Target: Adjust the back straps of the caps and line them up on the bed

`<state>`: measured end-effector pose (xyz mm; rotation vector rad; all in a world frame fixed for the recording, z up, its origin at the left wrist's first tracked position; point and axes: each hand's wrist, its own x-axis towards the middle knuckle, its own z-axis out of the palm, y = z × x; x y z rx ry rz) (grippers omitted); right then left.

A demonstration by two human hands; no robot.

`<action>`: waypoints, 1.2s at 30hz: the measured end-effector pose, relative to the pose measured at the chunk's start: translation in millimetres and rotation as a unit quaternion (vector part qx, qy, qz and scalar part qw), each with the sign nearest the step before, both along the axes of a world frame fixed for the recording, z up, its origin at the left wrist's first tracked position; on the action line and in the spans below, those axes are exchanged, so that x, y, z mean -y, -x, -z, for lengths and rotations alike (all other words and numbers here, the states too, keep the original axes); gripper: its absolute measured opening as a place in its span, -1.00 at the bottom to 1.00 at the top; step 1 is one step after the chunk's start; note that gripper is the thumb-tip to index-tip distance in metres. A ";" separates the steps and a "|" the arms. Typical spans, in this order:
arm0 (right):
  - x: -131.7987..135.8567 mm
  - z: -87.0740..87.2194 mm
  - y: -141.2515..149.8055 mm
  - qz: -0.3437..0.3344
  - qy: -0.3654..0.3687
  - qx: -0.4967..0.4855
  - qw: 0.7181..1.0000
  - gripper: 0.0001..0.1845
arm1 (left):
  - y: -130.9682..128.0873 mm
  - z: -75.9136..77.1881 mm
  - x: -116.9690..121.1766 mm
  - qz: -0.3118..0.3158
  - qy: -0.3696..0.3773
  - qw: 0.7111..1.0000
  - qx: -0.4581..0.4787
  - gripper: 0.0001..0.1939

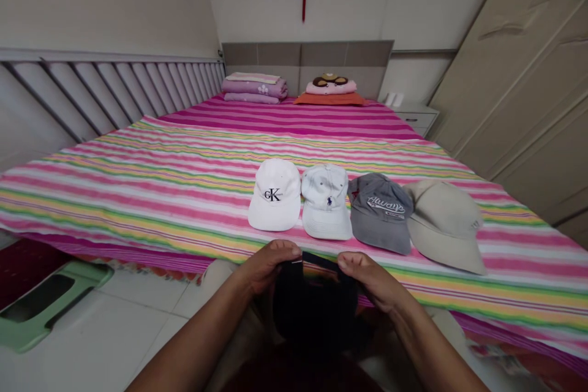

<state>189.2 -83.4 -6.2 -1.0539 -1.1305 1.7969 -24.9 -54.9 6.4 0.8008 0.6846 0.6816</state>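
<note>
A black cap (315,312) hangs between my two hands at the bed's near edge, its back strap and opening facing up. My left hand (271,263) pinches one side of the strap; my right hand (367,275) grips the other side. Beyond them four caps would count as several, lying in a row on the bed: a white cap (275,196) with CK lettering, a pale cap (326,199) with a small dark emblem, a grey cap (381,211) with white script, and a beige cap (443,223) at the right, overlapping the grey one.
The bed's striped sheet (184,196) spreads out ahead. Folded purple bedding (255,89) and an orange-and-pink pile (329,90) lie by the headboard (275,56). A green plastic stool (50,300) stands on the tiled floor at left. A nightstand (416,117) is at back right.
</note>
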 end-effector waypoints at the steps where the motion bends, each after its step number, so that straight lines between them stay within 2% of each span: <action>1: 0.4 1.1 -0.1 0.017 0.007 -0.027 0.999 -0.62 | 0.0 0.9 -0.3 0.006 0.003 1.000 -0.014 -0.83; 5: 3.4 -0.1 0.6 0.034 0.031 -0.113 0.993 -0.71 | -3.8 4.6 -1.3 -0.009 0.010 1.000 -0.004 -0.86; 8: 7.3 -5.7 0.2 -0.039 0.028 -0.127 0.991 -0.70 | -6.8 2.6 -2.6 -0.029 0.034 0.998 0.043 -0.87; 11: 10.4 -12.2 0.0 -0.101 0.019 -0.137 0.985 -0.58 | -5.8 -1.0 -6.8 0.008 0.050 0.996 0.076 -0.88; 14: 10.5 -16.7 0.5 -0.079 0.013 -0.185 0.980 -0.63 | -0.3 2.2 -14.5 0.038 0.038 0.994 0.098 -0.85; 17: 7.7 -19.3 0.4 -0.058 0.019 -0.239 0.969 -0.66 | 6.1 17.1 -20.3 0.046 0.036 0.991 0.117 -0.75; 19: 4.5 -20.9 -0.3 -0.043 0.023 -0.269 0.962 -0.67 | 8.6 31.6 -20.0 0.074 0.061 0.987 0.127 -0.69; 22: -1.9 -24.1 -2.4 -0.016 0.025 -0.284 0.958 -0.69 | 8.7 51.7 -15.0 0.090 0.097 0.982 0.135 -0.78; 24: -6.2 -26.4 -4.9 -0.009 0.036 -0.265 0.964 -0.68 | 7.7 58.4 -13.2 0.058 0.096 0.982 0.153 -0.88; 26: -9.3 -27.7 -8.3 -0.005 0.051 -0.238 0.970 -0.70 | 6.9 57.8 -15.7 0.010 0.098 0.980 0.174 -0.91; 29: -8.6 -24.9 -13.9 -0.003 0.070 -0.216 0.974 -0.80 | 7.3 47.5 -25.6 -0.059 0.156 0.968 0.186 -0.84; 31: -4.2 -19.2 -15.8 -0.026 0.083 -0.210 0.974 -0.80 | 8.4 40.3 -32.5 -0.092 0.199 0.958 0.187 -0.79; 34: 4.8 -7.9 -15.0 -0.064 0.086 -0.221 0.969 -0.71 | 9.6 37.0 -39.1 -0.099 0.221 0.950 0.196 -0.74; 36: 9.1 -1.0 -13.3 -0.038 0.069 -0.255 0.964 -0.66 | 8.4 39.1 -41.0 -0.087 0.220 0.951 0.202 -0.74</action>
